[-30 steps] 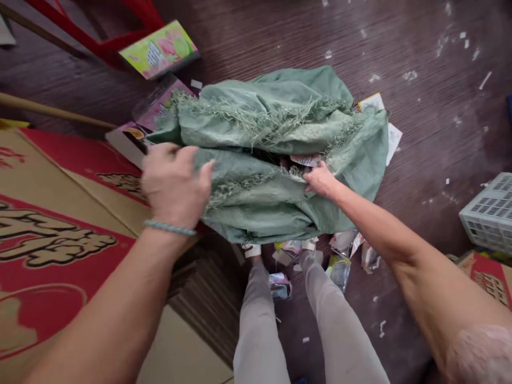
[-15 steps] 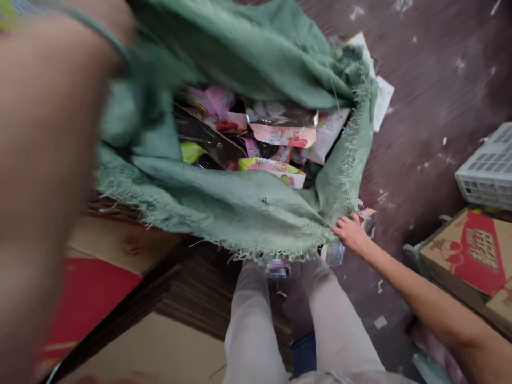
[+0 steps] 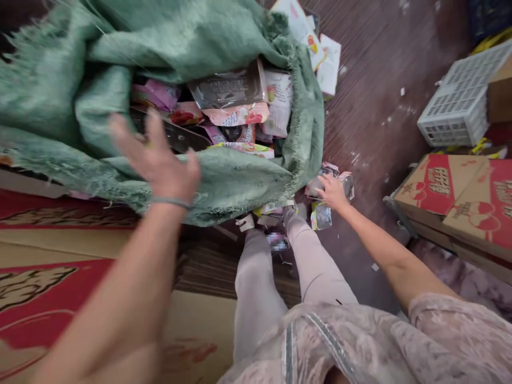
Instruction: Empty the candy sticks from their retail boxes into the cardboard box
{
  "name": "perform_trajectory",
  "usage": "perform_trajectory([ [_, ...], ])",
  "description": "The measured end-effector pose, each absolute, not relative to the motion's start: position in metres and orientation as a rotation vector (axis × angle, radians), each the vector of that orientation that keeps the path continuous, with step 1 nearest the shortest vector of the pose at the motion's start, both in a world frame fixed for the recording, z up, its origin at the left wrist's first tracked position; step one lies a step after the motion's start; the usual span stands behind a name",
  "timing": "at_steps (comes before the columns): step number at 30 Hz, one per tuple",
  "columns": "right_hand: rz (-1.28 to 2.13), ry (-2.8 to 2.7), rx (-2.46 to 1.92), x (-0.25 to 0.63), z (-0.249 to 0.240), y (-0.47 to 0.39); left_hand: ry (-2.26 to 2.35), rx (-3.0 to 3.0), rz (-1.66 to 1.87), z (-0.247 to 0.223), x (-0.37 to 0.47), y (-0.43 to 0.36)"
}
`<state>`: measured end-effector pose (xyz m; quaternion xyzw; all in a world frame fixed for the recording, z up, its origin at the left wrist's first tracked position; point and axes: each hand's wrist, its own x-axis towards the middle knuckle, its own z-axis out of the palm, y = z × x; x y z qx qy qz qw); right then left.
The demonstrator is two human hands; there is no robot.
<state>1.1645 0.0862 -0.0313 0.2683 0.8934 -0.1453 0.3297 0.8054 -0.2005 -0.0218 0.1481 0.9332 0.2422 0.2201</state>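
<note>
A large green woven sack [image 3: 248, 181] with frayed edges gapes in front of me. Inside it lie snack packets, a clear plastic tray [image 3: 228, 88] and a pink fruit-printed packet [image 3: 240, 113]. My left hand [image 3: 162, 160], fingers spread and a band round the wrist, is over the sack's near left side, holding nothing; whether it touches the cloth I cannot tell. At the sack's lower right corner my right hand [image 3: 333, 191] is open, over the clear packages [image 3: 346, 184] on the floor. Another clear pack [image 3: 321, 216] lies just below that hand.
Printed cartons [image 3: 330, 66] lean behind the sack's right corner. On the right stand a white plastic crate [image 3: 456, 101] and red-and-brown cardboard boxes [image 3: 440, 181]. Large flat cardboard [image 3: 200, 330] and stacked boxes fill the left. Paper scraps dot the dark floor [image 3: 372, 106].
My right hand has let go of the sack's corner and opened. My left hand has come down from the upper left to over the sack. The sack sits further left in view.
</note>
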Motion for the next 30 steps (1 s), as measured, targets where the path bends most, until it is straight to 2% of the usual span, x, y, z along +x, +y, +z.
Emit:
perform_trajectory([
  [3,-0.361,2.132,1.22,1.255,0.034,0.078,2.385,0.358,0.586,-0.009,0.912,-0.23],
  [6,-0.269,1.886,1.53,1.35,0.101,0.037,2.19,0.417,0.442,0.008,1.005,-0.286],
  [9,-0.237,1.803,1.651,1.417,0.142,-0.024,2.076,0.491,0.271,0.015,1.046,-0.347],
  [12,-0.287,1.764,1.71,1.447,0.149,-0.073,2.071,0.475,0.107,0.012,1.045,-0.391],
  [17,-0.525,1.899,1.644,1.446,0.134,-0.085,2.119,0.412,0.025,-0.004,1.034,-0.399],
  [21,-0.423,1.877,1.661,1.431,0.118,-0.043,2.039,0.588,-0.031,-0.023,1.043,-0.361],
  [23,-0.397,1.863,1.629,1.425,0.095,-0.017,1.992,0.713,-0.069,-0.038,1.053,-0.333],
  [26,-0.432,1.891,1.54,1.427,0.029,0.02,1.955,0.893,-0.111,-0.071,1.079,-0.284],
  [30,-0.531,1.898,1.464,1.451,-0.096,0.059,1.9,1.07,-0.158,-0.144,1.13,-0.211],
])
